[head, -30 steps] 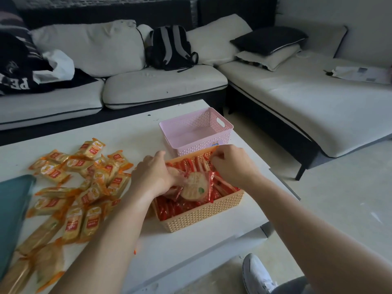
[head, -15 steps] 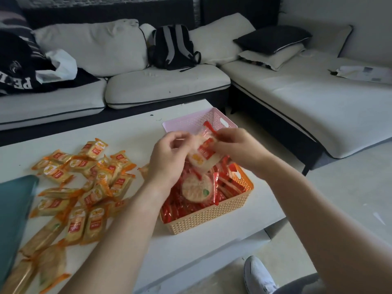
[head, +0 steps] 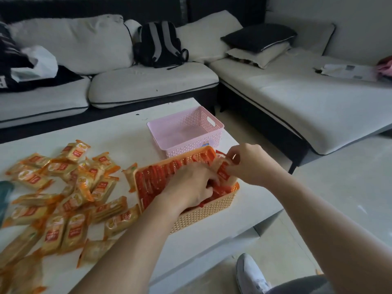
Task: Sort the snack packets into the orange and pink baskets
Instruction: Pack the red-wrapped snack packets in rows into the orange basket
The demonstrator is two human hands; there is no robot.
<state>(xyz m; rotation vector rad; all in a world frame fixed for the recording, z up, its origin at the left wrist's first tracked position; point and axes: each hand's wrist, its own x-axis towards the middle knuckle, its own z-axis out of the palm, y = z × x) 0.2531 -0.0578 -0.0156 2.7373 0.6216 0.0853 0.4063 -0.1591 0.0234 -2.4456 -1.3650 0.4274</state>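
Pinching a red packet (head: 222, 174) near its top, my right hand (head: 249, 164) holds thumb and forefinger closed tight on the wrapper, the other fingers curled behind them. The packet stands tilted, its lower end down inside the orange basket (head: 203, 215), at the end under my right fingers. My left hand (head: 188, 187) sits just left of those fingers, knuckles up, its fingers (head: 206, 185) bent down into the red packets (head: 154, 179) that fill the basket in a row (I cannot tell whether they grip one or only press on the pile). The left fingertips lie just beside the pinched packet; whether they touch it I cannot make out. Just beyond the right fingers stands the pink basket (head: 186, 145), upright, close against the orange basket's far rim. Well to the left of my left fingers, orange packets (head: 70, 198) lie scattered in a loose heap on the table (head: 118, 132), overlapping one another, the nearest of them right beside the orange basket's left wall.
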